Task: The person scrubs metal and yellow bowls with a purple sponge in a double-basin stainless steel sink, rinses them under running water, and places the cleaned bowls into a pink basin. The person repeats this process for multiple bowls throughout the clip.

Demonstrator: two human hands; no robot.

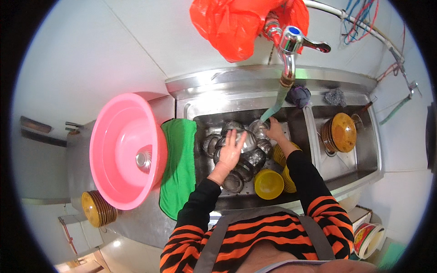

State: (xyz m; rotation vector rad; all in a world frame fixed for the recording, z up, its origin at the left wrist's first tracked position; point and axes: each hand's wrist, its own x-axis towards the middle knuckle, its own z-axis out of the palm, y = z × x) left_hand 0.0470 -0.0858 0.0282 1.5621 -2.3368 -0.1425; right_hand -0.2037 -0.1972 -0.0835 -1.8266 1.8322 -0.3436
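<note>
Several metal bowls (253,160) lie heaped in the left basin of a steel sink (218,201). My left hand (232,152) rests on a shiny metal bowl (248,141) in the heap, fingers apart; whether it grips the bowl is unclear. My right hand (275,129) holds the rim of another metal bowl (257,128) beneath the green hose (276,105) of the tap (290,44). Yellow bowls (269,184) stand in the basin, nearer my body and to the right of the heap.
Left of the sink are a green cloth (179,163), a pink basin (116,153) holding a metal bowl (144,159), and stacked brown-yellow bowls (99,209). The right basin holds stacked bowls (343,132). A dark cloth (299,96) and steel scourer (335,97) sit behind.
</note>
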